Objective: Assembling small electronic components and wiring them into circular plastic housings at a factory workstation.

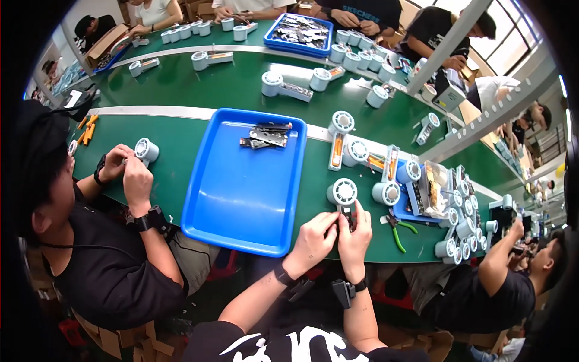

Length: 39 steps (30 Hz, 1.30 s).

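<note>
A light blue handheld fan (pixel 344 192) with a round grille lies at the table edge in front of me, its head pointing away. My right hand (pixel 354 234) is closed around its handle, where a dark part shows between the fingers. My left hand (pixel 312 241) is closed too, its fingertips pinching at the left side of the same handle; my fingers hide the exact spot. Right of my hands lie pliers (pixel 398 232) with green grips. To the left stands a large blue tray (pixel 241 193) with several dark, flat strip-like parts (pixel 265 136) at its far end.
More fans (pixel 357 152), some with orange cylinders in open handles, stand beyond my hands. A blue bin (pixel 416 208) with bagged parts and a cluster of fans (pixel 464 226) sit at right. A co-worker (pixel 114 241) at left handles another fan (pixel 146 149). A metal post (pixel 446 48) rises at far right.
</note>
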Each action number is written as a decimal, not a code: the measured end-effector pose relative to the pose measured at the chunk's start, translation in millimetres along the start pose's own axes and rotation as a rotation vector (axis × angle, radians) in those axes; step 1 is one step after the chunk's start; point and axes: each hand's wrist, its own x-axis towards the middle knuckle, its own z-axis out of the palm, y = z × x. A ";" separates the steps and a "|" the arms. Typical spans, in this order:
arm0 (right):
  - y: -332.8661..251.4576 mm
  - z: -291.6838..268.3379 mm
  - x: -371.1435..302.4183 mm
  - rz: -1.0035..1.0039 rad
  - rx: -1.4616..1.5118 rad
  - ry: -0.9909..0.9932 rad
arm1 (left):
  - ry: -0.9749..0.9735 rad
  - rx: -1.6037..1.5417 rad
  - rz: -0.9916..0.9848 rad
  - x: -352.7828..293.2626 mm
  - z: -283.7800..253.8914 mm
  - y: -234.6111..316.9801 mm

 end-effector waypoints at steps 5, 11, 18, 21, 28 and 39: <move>-8.8 -1.4 -6.2 -0.208 -0.588 -0.067 | 0.089 -0.021 0.019 -3.8 -1.9 2.5; 4.0 -5.5 -10.3 -0.242 -0.615 -0.204 | 0.145 -0.039 0.035 -13.4 -2.5 0.7; -17.8 -41.6 47.0 -0.044 -0.036 -0.419 | 0.154 -0.064 0.039 -5.7 -2.4 -0.2; -45.7 -53.5 117.3 -0.274 -0.074 -0.341 | 0.146 -0.055 0.020 -5.1 -1.4 -1.0; -36.0 -32.6 322.9 -0.453 -0.371 -0.514 | 0.076 0.123 -0.005 4.1 9.1 0.0; 91.3 0.4 373.1 -0.419 -0.824 -0.663 | -0.021 0.347 0.007 5.4 12.5 2.2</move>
